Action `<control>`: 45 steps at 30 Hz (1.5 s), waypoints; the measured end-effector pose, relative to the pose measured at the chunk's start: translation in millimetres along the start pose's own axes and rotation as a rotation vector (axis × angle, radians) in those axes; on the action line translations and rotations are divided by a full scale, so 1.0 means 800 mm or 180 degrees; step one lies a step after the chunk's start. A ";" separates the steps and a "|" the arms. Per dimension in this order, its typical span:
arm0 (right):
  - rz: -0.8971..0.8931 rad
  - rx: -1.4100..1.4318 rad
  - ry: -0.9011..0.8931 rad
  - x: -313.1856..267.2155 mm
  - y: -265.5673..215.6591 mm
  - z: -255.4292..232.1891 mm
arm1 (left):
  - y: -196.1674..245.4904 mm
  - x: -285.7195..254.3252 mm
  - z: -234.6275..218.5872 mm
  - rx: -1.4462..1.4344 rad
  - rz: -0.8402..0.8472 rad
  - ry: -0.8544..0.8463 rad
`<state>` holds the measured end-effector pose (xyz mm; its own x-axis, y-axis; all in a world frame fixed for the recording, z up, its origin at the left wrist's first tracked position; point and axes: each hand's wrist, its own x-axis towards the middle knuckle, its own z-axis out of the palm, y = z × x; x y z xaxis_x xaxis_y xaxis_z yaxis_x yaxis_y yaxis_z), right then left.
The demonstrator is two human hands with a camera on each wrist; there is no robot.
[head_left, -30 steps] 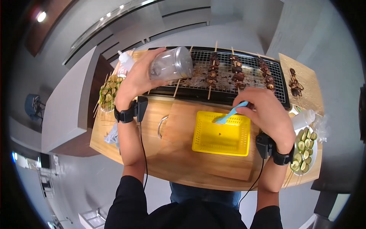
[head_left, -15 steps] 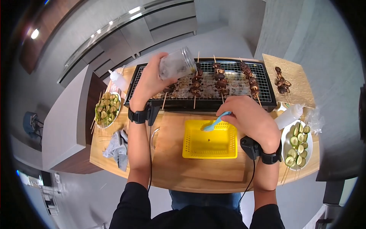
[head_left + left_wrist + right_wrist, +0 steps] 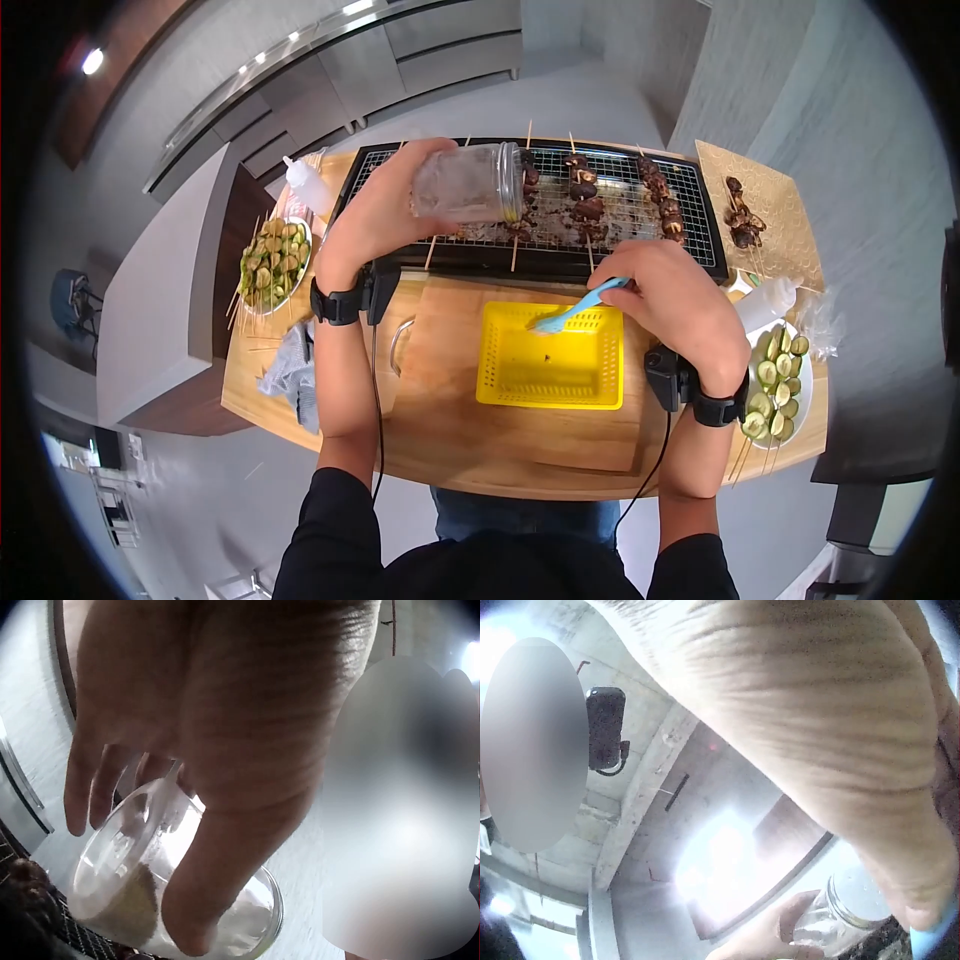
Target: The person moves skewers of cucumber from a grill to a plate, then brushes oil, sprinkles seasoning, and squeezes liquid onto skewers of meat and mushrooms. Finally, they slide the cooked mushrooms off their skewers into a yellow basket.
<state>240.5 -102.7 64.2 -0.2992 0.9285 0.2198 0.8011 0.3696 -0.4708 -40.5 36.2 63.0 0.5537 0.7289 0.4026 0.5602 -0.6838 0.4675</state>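
My left hand (image 3: 375,225) grips a clear jar (image 3: 455,187) lying on its side in the air over the grill (image 3: 420,265). The jar's metal-coloured rim faces right, and in the left wrist view some yellowish-brown powder (image 3: 135,911) lies inside it. Thumb and fingers wrap round the jar from opposite sides. Lower and to the right, my right hand (image 3: 685,305) pinches the handle of a light blue basting brush (image 3: 590,300). Its bristles point down and left over the yellow basket (image 3: 490,375). Dark mushroom-like skewers (image 3: 587,205) lie across the wire rack, some partly behind the jar.
Zucchini skewers lie on a plate at left (image 3: 275,265) and another plate at right (image 3: 804,400). Squeeze bottles stand at left (image 3: 307,185) and lean at right (image 3: 768,303). A gold board (image 3: 790,215) bears one dark skewer; a grey cloth (image 3: 292,370) lies at left.
The jar stays in the left hand; its rim end tipped upward half a second ago and is now nearly level. The brush stays over the basket. The head view has shifted.
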 end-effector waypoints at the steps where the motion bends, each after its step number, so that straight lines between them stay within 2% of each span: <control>1: -0.0016 0.0021 0.0026 0.000 0.000 0.000 | 0.000 0.000 0.000 0.0006 0.0079 -0.0003; 5: -0.0048 0.0152 -0.0137 0.005 -0.006 -0.006 | 0.014 -0.005 -0.005 -0.0025 0.0117 -0.0164; 7: -0.0111 0.0172 -0.0096 0.005 -0.009 -0.007 | 0.015 -0.008 -0.010 -0.0139 0.0022 -0.0421; 14: -0.0187 0.0221 -0.0167 0.001 -0.020 -0.006 | 0.019 -0.008 -0.009 -0.0245 -0.0024 -0.0598; 17: -0.0125 0.0215 -0.0251 -0.002 -0.020 0.000 | 0.019 -0.005 -0.007 -0.0257 -0.0033 -0.0565; 19: -0.0273 0.0151 -0.0115 -0.004 -0.013 0.009 | 0.011 -0.004 -0.001 0.0037 0.0204 -0.0301; 25: -0.0419 0.0047 0.0004 -0.002 0.002 0.033 | 0.014 0.003 0.016 0.0006 0.0436 -0.0132; 29: -0.0449 0.0024 0.0048 -0.005 -0.013 0.022 | 0.022 0.004 0.018 0.0068 0.0332 -0.0126; 31: -0.0258 -0.0166 -0.0478 -0.001 -0.019 0.016 | 0.029 0.007 0.020 0.0117 0.0200 0.0049; 32: -0.0254 -0.0157 -0.0463 -0.003 -0.017 0.021 | 0.032 0.008 0.023 0.0128 0.0211 0.0039; 34: -0.0670 -0.0202 0.0082 -0.008 -0.008 0.036 | 0.034 0.012 0.032 0.0161 0.0231 0.0166; 39: -0.0953 0.0027 0.0334 -0.008 -0.004 0.053 | 0.029 0.029 0.048 -0.0014 0.0168 0.0268; 41: -0.1057 0.0016 0.0412 -0.011 -0.002 0.054 | 0.027 0.041 0.049 0.0126 -0.0072 0.0319; 45: -0.1116 0.0018 0.0567 -0.015 -0.001 0.054 | 0.020 0.062 0.059 0.0427 0.0090 0.0345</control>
<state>220.9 -112.4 25.3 -0.4593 0.7254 0.5126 0.6632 0.6640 -0.3454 25.4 60.0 53.4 0.5048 0.7038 0.4999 0.6266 -0.6970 0.3486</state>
